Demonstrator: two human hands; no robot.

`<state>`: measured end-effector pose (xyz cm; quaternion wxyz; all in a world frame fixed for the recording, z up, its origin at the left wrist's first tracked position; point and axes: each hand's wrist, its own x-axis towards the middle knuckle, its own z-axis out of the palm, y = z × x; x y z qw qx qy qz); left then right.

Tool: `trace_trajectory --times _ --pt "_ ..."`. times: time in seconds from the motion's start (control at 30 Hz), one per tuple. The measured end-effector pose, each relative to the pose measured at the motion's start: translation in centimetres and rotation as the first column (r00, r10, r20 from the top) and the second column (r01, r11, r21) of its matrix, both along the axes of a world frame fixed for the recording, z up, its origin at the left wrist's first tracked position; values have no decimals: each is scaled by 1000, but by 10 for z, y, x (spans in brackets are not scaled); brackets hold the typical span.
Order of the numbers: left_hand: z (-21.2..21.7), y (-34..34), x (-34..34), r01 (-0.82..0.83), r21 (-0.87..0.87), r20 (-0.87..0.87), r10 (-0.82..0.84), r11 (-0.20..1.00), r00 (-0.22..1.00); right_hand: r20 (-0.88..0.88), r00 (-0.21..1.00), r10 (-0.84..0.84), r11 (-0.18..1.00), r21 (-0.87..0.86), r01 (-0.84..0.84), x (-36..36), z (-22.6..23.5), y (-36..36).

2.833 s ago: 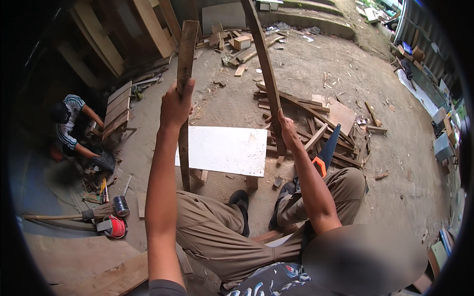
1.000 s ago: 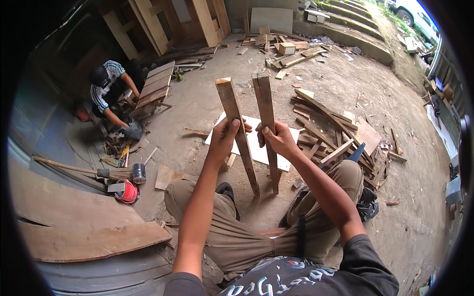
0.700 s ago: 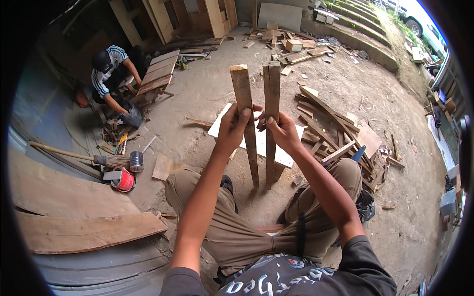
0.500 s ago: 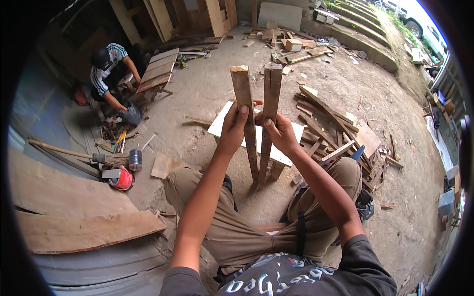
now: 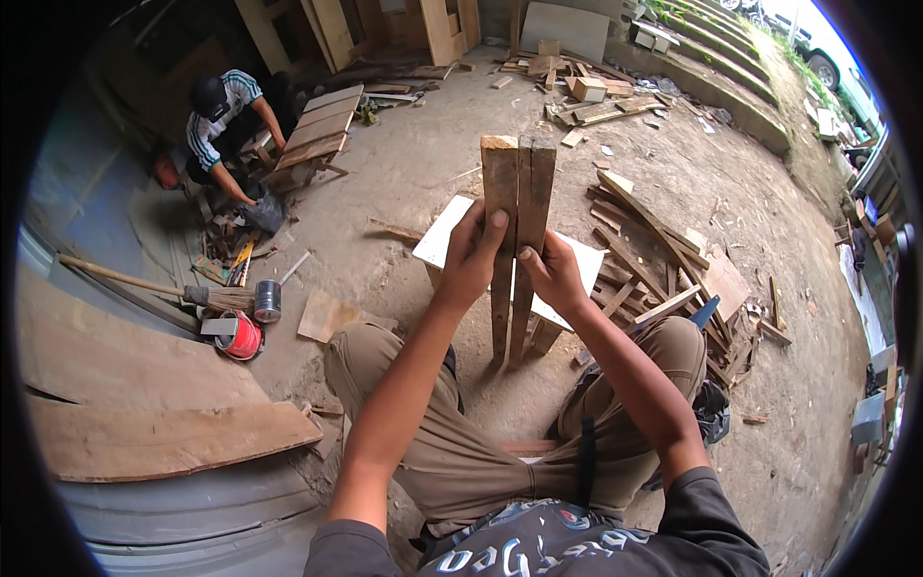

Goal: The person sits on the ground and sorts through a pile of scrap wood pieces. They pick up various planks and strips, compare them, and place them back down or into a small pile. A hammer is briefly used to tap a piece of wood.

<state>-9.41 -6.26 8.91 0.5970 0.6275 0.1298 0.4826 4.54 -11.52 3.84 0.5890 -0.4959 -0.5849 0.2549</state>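
Two long wooden battens stand upright side by side in front of me, their lower ends near the ground between my knees. My left hand (image 5: 474,252) is wrapped round the left batten (image 5: 500,173), which has a pale, fresh-looking top end. The right batten (image 5: 536,178), darker at its top, is gripped by my right hand (image 5: 555,274). Their upper parts meet or nearly meet, with a thin gap showing lower down. Behind them is a low wooden stand with a white top (image 5: 445,231), partly hidden by my hands and the battens.
Scrap wood (image 5: 639,260) is heaped to the right, by a blue saw blade (image 5: 705,313) at my knee. On the left are a broom (image 5: 226,298), a metal can (image 5: 267,301) and a red bucket (image 5: 245,338). A person (image 5: 216,125) crouches beside a slatted wooden piece (image 5: 320,130) at far left.
My hands have brought the two battens together, closing most of the gap at their tops. The whole view has shifted slightly.
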Motion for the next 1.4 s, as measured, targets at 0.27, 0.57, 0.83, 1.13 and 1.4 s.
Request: trace_trajectory --times 0.27,0.57,0.83,1.13,1.4 --pt "-13 4 1 -59 59 11 58 997 998 93 994 53 997 59 -58 3 4 2" --pt "-8 -2 1 -120 52 35 118 991 992 100 994 44 999 4 -45 3 2 0" --pt "-8 0 4 -91 72 35 89 993 995 70 997 45 999 28 -47 9 -9 3" --pt "-9 -3 4 -111 71 41 108 991 993 80 996 49 995 80 -56 7 -6 -2" --pt "-8 -5 8 -109 76 56 105 991 993 5 999 42 998 52 -42 5 -5 -4"
